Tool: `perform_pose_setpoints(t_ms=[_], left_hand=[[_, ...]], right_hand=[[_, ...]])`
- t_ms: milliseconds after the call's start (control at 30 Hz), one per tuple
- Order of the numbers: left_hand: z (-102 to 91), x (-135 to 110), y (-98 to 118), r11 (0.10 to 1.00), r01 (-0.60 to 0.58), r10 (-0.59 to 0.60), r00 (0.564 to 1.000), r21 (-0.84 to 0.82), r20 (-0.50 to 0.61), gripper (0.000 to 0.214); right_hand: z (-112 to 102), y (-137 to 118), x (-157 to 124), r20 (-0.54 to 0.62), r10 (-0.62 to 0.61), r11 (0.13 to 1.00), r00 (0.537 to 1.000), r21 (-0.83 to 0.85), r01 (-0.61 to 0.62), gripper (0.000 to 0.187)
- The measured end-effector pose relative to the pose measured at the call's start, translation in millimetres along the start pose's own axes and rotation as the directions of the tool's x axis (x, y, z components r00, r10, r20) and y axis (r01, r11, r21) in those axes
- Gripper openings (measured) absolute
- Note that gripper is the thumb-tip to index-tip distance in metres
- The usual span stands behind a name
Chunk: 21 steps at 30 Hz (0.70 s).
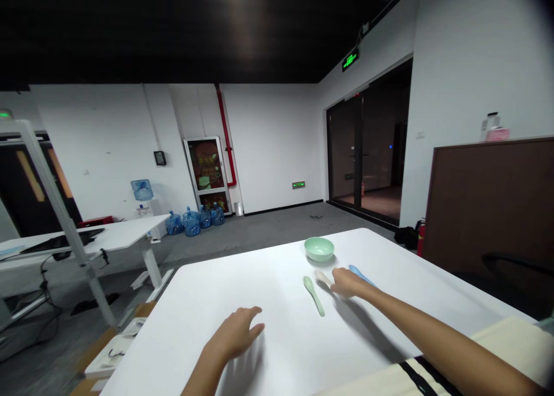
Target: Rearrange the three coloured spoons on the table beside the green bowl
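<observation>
Left hand open, wide, empty, above white desk. Right hand open, holding nothing visible, touching or just over blue spoon. Green spoon lies nearby; both spoons sit outside mint bowl.

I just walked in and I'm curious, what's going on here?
A person at a white table has their right hand right by a blue spoon, close to a green spoon and a green bowl. Their left hand is open and empty, away from those things.
</observation>
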<state>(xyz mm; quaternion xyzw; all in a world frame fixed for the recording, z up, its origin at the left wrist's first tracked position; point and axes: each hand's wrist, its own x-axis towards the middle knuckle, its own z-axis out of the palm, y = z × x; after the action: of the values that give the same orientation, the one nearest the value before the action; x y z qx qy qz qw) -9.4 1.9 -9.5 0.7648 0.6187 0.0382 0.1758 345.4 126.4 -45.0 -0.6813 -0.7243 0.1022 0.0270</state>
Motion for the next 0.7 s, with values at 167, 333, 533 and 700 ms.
perform_pose_setpoints(t_ms=[167,333,533,700], left_hand=[[-0.1,0,2,1.0,0.012,-0.012,1.0,-0.007,0.005,0.056],[0.2,0,0,1.0,0.024,-0.024,1.0,-0.013,0.005,0.056],[-0.7,0,-1,0.999,0.032,-0.032,0.999,-0.012,-0.005,0.057],[-2.7,2,2,0.999,0.039,-0.039,0.999,-0.006,-0.006,0.056]], right_hand=[[-34,1,20,-0.162,-0.019,0.998,0.987,0.064,0.029,0.023],[-51,-1,60,-0.257,0.102,0.994,0.961,0.055,-0.09,0.025],[-42,-1,100,-0.266,0.184,0.982,0.946,0.082,-0.168,0.033],[-29,4,122,-0.233,0.216,0.976,0.948,0.09,-0.2,0.046]])
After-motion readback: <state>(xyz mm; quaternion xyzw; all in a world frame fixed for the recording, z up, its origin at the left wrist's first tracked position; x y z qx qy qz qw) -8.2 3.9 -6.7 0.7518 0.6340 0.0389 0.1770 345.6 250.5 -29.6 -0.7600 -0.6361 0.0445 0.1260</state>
